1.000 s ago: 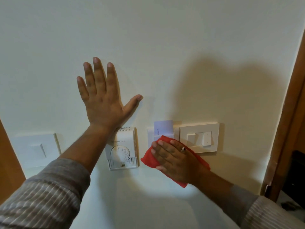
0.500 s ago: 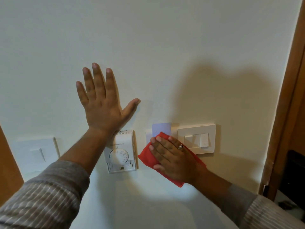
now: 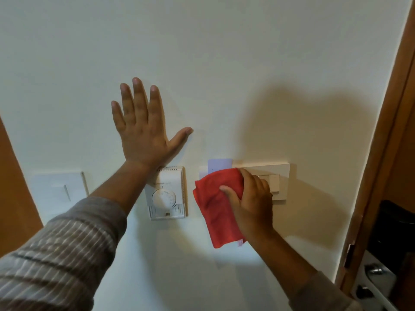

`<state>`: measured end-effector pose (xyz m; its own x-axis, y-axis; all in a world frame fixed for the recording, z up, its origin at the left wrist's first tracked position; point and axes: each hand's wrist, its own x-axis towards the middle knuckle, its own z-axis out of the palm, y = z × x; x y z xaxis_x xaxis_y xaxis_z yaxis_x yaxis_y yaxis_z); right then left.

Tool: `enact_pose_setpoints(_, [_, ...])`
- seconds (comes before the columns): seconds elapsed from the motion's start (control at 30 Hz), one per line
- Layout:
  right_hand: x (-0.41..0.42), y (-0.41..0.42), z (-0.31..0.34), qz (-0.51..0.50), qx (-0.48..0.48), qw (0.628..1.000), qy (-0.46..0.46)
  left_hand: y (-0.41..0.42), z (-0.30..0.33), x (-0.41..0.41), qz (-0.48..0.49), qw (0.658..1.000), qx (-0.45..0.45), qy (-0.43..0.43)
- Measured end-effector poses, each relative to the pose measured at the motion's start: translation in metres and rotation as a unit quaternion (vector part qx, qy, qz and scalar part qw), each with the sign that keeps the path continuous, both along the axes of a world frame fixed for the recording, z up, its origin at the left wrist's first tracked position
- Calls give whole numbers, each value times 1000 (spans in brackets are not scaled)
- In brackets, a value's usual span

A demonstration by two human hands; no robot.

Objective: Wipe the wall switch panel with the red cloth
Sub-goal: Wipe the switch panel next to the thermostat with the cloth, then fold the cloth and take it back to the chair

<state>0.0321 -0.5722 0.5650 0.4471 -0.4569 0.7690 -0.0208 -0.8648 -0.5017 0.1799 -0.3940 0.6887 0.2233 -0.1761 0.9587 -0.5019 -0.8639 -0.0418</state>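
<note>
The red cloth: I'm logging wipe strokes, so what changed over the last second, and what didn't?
The right hand slid rightward with the red cloth, from the card holder onto the left part of the switch panel, and turned so the cloth now hangs out on its left. The left hand stayed flat on the wall above the thermostat.

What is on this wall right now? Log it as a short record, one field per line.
left hand: open, flat on the wall above the thermostat
right hand: holding the red cloth against the wall, fingers over the left part of the switch panel
switch panel: right part still showing
thermostat: left of the cloth, apart from it
card: sticking up just above the cloth
door frame: far right
</note>
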Motion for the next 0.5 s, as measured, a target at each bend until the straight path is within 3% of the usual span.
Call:
enact_pose_setpoints(0.1, [-5,14,-1,76,86,993,5,14,-7,-10,-51,998,15,35])
enact_pose_setpoints(0.23, [-17,57,-13,90,112,989,40,60,-73,-37,-114,993,-9,20])
enact_pose_setpoints(0.33, [-25,93,-17,109,149,981,56,96,-132,-64,-167,979,-23,114])
enact_pose_setpoints(0.43, [-37,133,-16,151,225,962,38,124,-160,-98,-279,906,-68,312])
enact_pose_setpoints(0.5, [-43,168,-13,194,276,941,17,144,-159,-117,-375,794,-117,465])
